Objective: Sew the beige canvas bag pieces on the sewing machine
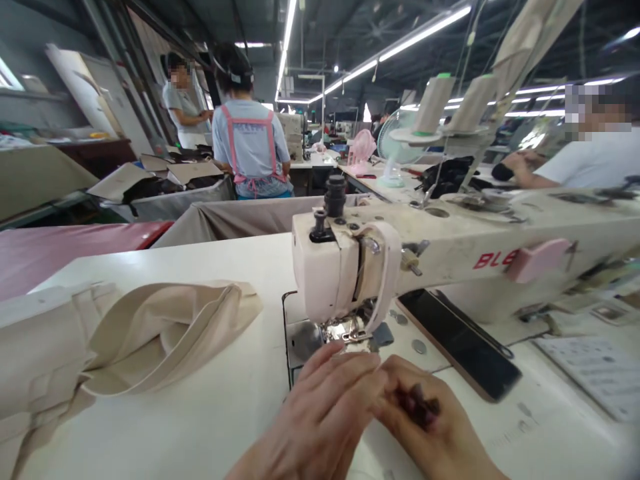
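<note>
Both hands meet just in front of the sewing machine (450, 260) needle area. Left hand (320, 407) lies flat, fingers together, tips at the presser foot (350, 333). Right hand (425, 413) is curled around a small dark object (417, 403); can't tell what it is. Folded beige canvas bag (165, 333) lies well apart to the left on the white table (210, 413). A black phone (460, 343) lies under the machine arm.

Cream fabric (165, 340) lies beside a phone (463, 343).
</note>
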Demonstrator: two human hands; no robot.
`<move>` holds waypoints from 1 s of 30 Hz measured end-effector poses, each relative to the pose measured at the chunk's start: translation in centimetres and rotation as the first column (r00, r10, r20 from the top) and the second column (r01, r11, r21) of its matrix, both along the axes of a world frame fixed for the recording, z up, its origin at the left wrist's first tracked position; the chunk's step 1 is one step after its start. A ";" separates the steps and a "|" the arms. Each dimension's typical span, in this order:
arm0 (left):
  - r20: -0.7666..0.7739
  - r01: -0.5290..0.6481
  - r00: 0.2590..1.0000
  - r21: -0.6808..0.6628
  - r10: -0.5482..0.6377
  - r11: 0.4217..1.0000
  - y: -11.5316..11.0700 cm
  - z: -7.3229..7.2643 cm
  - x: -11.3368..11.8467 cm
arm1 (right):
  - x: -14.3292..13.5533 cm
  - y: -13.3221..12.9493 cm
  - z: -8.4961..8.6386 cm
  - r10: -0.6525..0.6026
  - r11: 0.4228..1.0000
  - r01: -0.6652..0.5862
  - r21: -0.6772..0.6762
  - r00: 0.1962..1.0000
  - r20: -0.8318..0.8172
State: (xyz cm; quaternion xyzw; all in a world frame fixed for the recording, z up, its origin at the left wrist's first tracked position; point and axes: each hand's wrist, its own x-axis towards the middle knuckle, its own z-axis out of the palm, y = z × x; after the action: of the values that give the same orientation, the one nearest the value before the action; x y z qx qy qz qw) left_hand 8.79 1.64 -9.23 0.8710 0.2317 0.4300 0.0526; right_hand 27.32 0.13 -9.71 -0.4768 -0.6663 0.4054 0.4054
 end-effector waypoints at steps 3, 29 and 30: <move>0.010 0.006 1.000 -0.262 -0.003 0.965 -0.2 -0.7 0.7 | 1.0 -0.5 0.0 0.004 1.000 -0.005 0.019 0.997 0.074; -0.151 -0.526 0.827 -0.548 0.541 0.651 4.6 -2.5 -0.9 | -0.1 7.7 -3.1 -0.298 0.919 0.079 0.385 0.781 0.550; -0.150 -0.522 0.829 -0.554 0.539 0.649 4.6 -2.5 -0.9 | -0.3 7.7 -3.8 -0.320 0.920 0.119 0.375 0.779 0.539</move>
State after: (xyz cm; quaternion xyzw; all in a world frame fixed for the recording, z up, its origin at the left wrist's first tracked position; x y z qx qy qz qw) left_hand 7.90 6.27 -11.75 0.7011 0.5934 0.3483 0.1871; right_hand 26.99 7.83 -13.50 -0.5820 -0.7544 0.0726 0.2948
